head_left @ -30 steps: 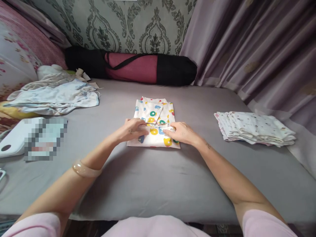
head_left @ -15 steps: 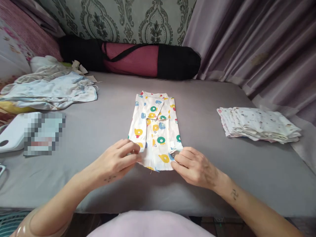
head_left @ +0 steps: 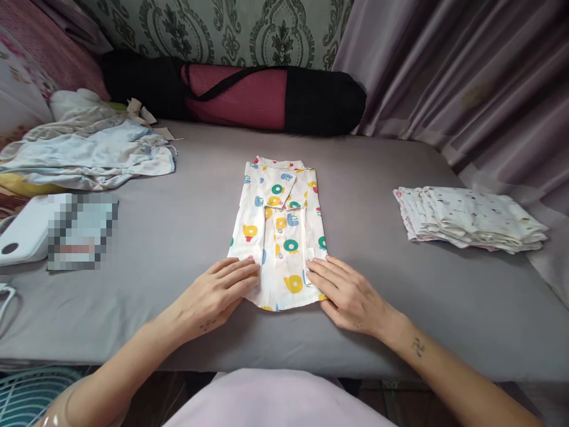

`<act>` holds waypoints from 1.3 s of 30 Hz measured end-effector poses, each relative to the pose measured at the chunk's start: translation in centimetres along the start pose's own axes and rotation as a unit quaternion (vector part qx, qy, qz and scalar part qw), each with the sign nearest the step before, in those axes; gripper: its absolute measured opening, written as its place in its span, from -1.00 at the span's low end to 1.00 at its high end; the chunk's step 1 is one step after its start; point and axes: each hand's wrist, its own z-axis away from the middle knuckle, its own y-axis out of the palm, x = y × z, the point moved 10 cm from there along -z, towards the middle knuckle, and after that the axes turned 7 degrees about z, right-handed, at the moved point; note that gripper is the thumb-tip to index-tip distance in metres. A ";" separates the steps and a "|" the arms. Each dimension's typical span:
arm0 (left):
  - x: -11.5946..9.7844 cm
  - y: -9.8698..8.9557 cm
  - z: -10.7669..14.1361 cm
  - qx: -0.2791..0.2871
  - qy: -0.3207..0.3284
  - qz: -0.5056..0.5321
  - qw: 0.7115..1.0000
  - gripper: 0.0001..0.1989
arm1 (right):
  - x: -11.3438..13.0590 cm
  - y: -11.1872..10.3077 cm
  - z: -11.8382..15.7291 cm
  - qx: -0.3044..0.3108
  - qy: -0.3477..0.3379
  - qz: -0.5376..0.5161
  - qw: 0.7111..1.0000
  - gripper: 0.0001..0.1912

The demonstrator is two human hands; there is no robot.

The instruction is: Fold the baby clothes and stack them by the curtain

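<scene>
A white garment (head_left: 278, 237) with yellow, green, blue and red prints lies on the grey sheet, its sides and sleeves folded inward and its collar pointing away from me. My left hand (head_left: 226, 287) rests flat on its lower left edge, fingers stretched out. On the lower right edge lies my right hand (head_left: 344, 290), palm down, with the fingers extended over a small white tag. The hem between both hands shows a curved edge.
A stack of folded white cloths (head_left: 471, 218) sits at the right. Rumpled clothes (head_left: 98, 154), a white device (head_left: 33, 231) and a blurred flat item (head_left: 82, 231) are at the left. Along the back wall lies a black and maroon bag (head_left: 240, 98).
Both hands have let go of the garment's lower corners and flattened onto them. The hem now lies spread out, and the view has shifted slightly.
</scene>
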 end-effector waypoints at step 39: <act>10.5 3.1 -6.2 0.015 -0.217 -0.068 0.974 -0.36 | -7.9 7.3 -8.6 0.140 0.072 -0.015 0.987 -0.43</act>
